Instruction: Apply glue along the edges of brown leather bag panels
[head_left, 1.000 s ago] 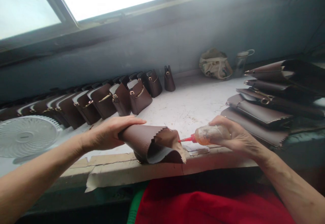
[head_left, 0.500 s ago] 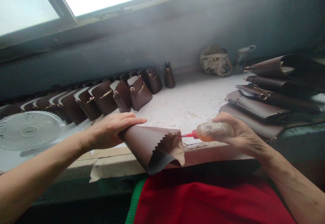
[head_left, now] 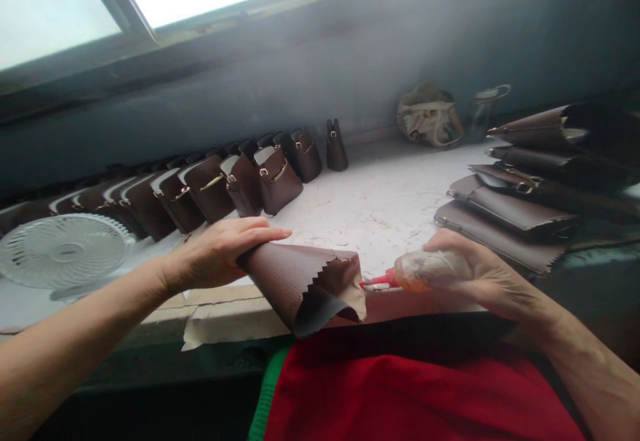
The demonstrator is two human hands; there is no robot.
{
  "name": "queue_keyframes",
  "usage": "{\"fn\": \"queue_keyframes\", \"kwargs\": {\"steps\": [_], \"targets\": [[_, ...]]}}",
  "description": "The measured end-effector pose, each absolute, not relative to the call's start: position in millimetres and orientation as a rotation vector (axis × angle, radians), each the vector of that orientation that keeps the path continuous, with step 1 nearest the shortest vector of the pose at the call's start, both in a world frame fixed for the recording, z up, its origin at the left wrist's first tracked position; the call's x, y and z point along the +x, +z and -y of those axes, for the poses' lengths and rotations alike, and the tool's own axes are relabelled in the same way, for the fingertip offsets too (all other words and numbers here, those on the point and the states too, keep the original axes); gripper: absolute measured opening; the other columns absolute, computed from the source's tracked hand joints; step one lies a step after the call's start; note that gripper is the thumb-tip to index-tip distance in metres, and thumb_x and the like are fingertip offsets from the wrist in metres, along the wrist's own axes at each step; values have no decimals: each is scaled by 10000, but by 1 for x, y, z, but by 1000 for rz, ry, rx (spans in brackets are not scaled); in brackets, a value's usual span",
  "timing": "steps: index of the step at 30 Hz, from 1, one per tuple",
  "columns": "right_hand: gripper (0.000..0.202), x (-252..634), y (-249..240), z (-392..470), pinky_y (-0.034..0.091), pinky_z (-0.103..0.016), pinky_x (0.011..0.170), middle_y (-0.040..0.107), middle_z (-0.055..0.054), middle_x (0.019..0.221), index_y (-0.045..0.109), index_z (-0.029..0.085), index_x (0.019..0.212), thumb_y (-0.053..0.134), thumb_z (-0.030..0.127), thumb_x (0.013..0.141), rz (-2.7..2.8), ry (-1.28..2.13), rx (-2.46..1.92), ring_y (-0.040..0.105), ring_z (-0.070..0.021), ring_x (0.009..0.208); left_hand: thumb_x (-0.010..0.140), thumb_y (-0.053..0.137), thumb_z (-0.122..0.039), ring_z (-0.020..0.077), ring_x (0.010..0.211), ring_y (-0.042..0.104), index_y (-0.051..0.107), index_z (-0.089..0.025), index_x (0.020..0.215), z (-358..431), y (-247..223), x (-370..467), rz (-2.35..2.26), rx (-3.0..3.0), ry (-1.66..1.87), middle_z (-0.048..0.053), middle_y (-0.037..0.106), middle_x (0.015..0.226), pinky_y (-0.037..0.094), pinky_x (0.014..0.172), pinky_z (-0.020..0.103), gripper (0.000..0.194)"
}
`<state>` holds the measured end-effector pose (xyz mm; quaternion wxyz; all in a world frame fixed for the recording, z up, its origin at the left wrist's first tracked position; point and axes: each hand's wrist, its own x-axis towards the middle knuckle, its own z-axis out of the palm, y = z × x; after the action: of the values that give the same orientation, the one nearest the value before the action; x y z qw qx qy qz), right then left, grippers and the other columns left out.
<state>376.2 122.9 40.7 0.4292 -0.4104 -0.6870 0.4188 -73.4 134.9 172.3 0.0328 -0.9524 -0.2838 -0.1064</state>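
Observation:
My left hand [head_left: 235,244] is closed on the far end of a brown leather-like bag piece [head_left: 290,277], thumb on top and the other fingers hidden behind it. The piece lies on its side at the table's front edge, its zigzag-cut open end and pale lining facing right. My right hand [head_left: 465,264] grips a squeeze glue bottle [head_left: 425,267] with amber liquid inside. The bottle's red nozzle points left, its tip at the lining's edge; whether it touches I cannot tell.
Rows of brown bags [head_left: 210,191] stand at the back left behind a white fan [head_left: 70,251]. A stack of flat brown pieces [head_left: 510,207] lies at right. A cloth bag [head_left: 430,117] and a clear bottle [head_left: 483,111] stand by the wall on the white tabletop [head_left: 370,194].
The nozzle tip has moved down along the lining's edge, toward me, with my right hand. My left hand still holds the bag piece in place. The view has shifted slightly.

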Motion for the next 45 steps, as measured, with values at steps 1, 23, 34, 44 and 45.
{"fn": "queue_keyframes", "kwargs": {"steps": [1,23,34,44,45], "targets": [[387,376,42,-122,532,-306,662,665,-25,932,720,274,1086,883,509,825,1718,1050,-1011,641,-197,750,951,595,-138,208,973,716,506,-306,1468,-134,172,-73,869,-2932,-328,73,702,1139,549,834,276,551],[294,379,29,-102,528,-247,712,640,9,1023,687,350,1160,835,394,910,1749,977,-927,648,-155,820,935,631,-135,187,832,685,471,-285,1522,-124,181,-73,701,-2798,-457,66,679,1052,545,712,265,626],[373,383,18,-101,560,-231,756,657,1,1100,696,354,1210,864,365,876,1698,802,-920,674,-162,882,924,581,-74,196,814,671,481,-273,1539,-110,198,-68,488,-2636,-411,61,694,1025,572,737,311,653],[385,373,25,-103,574,-253,803,657,-17,1140,697,365,1228,843,292,879,1668,613,-791,671,-197,982,952,656,-222,189,915,689,462,-248,1530,-123,201,-77,740,-2671,-337,71,671,1129,566,782,276,610],[381,369,28,-105,566,-255,809,655,-15,1121,688,370,1234,826,273,892,1690,583,-763,662,-196,987,950,658,-231,188,912,693,466,-256,1525,-125,199,-76,762,-2680,-331,69,673,1129,567,788,275,606]]}}
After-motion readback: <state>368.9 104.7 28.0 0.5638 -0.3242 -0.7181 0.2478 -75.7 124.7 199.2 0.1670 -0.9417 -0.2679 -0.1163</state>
